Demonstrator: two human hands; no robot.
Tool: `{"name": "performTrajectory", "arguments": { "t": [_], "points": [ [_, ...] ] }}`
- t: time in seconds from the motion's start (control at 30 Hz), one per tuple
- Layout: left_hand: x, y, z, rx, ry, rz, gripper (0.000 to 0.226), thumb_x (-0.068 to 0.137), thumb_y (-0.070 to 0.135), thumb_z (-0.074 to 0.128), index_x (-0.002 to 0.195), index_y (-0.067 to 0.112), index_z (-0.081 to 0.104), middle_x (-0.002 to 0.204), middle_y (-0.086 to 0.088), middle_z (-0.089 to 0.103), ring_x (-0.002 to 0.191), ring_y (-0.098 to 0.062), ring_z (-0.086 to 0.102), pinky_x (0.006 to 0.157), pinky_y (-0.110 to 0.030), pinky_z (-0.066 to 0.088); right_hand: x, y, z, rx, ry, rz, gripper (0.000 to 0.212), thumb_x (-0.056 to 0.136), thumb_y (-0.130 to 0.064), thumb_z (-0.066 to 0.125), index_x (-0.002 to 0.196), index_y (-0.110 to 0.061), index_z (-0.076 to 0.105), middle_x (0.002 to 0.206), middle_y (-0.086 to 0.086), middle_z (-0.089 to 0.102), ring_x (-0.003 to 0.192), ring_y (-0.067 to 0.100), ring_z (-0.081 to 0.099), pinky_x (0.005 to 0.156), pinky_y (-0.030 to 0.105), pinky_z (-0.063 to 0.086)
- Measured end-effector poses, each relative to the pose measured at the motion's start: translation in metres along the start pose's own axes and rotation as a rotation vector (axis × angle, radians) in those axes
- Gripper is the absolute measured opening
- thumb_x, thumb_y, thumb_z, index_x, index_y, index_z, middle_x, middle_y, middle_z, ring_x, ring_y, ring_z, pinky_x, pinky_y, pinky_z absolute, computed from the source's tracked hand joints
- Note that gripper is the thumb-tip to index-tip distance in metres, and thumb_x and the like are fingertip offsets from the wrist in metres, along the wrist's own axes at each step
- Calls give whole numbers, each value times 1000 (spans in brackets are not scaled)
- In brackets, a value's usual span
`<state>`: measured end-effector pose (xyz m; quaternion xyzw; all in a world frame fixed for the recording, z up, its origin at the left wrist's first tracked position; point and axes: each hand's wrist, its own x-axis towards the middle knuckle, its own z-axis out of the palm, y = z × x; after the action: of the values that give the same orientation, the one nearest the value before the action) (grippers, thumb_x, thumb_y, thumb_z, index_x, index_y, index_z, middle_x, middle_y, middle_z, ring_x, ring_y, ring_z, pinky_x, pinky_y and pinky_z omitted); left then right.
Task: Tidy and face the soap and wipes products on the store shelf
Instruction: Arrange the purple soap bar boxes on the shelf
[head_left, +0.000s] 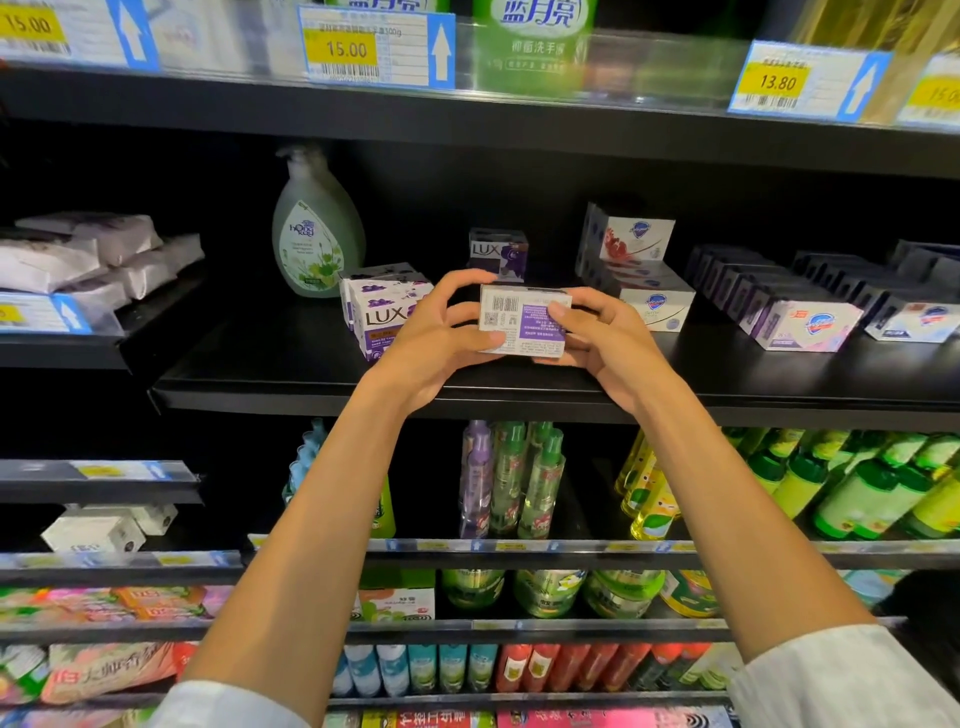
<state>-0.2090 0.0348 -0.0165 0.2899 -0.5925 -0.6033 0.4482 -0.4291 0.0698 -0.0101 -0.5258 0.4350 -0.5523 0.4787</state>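
Note:
Both hands hold one purple-and-white Lux soap box (522, 319) just above the front of the black middle shelf (779, 374). Its back faces me, showing the barcode and QR code. My left hand (441, 338) grips the box's left end, and my right hand (592, 332) grips its right end with the thumb on the face. Two Lux boxes (382, 314) stand to the left, tilted. Another Lux box (498, 252) stands further back. White Safeguard soap boxes (636, 265) are stacked to the right.
A green pump bottle of hand wash (314, 234) stands at the back left. Wipes packs (88, 254) lie piled on the left shelf. More Safeguard boxes (805, 322) lie in rows at the right. Bottles (511, 478) fill the lower shelves; price tags (376, 47) hang on the shelf above.

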Motion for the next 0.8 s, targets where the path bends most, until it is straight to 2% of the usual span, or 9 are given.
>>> {"name": "performTrajectory", "arguments": {
  "t": [0.17,0.3,0.47,0.6,0.7,0.8],
  "points": [
    [0,2,4,-65,28,-24,48,98,12,71,142,19,54,133,-15,68,120,-30,70,102,-53,57,-3,0,-1,-30,12,-65,32,98,-11,71,129,-10,65,116,13,77,113,29,74,96,46,61],
    [0,4,6,-72,48,-51,39,102,26,66,137,10,59,131,-14,71,118,-31,71,105,-53,55,-3,0,0,-46,14,-89,35,96,-7,72,131,-11,64,118,11,77,114,26,73,99,47,60],
    [-1,4,6,-68,66,-49,35,103,19,65,132,0,60,128,-16,72,115,-34,72,104,-52,56,-3,1,1,-71,0,-90,32,96,-6,72,127,-14,66,118,7,77,115,23,73,98,43,60],
    [-2,5,5,-75,59,-37,21,102,15,65,122,7,63,128,-16,72,116,-32,72,105,-51,55,-1,0,2,-79,-26,-74,34,98,-13,70,132,-12,65,125,5,74,120,22,70,99,42,60],
    [-2,3,3,-79,52,-19,23,100,13,67,122,8,63,130,-18,70,119,-31,70,107,-50,54,0,-1,3,-48,-60,-38,35,104,-25,63,136,-10,63,130,9,72,121,25,70,97,45,60],
    [-1,1,0,-93,41,1,25,98,10,69,123,8,62,134,-19,67,124,-33,67,108,-51,53,0,-1,2,-42,-76,-18,34,106,-26,60,133,-6,66,127,12,73,119,28,71,95,44,61]
  ]
}}
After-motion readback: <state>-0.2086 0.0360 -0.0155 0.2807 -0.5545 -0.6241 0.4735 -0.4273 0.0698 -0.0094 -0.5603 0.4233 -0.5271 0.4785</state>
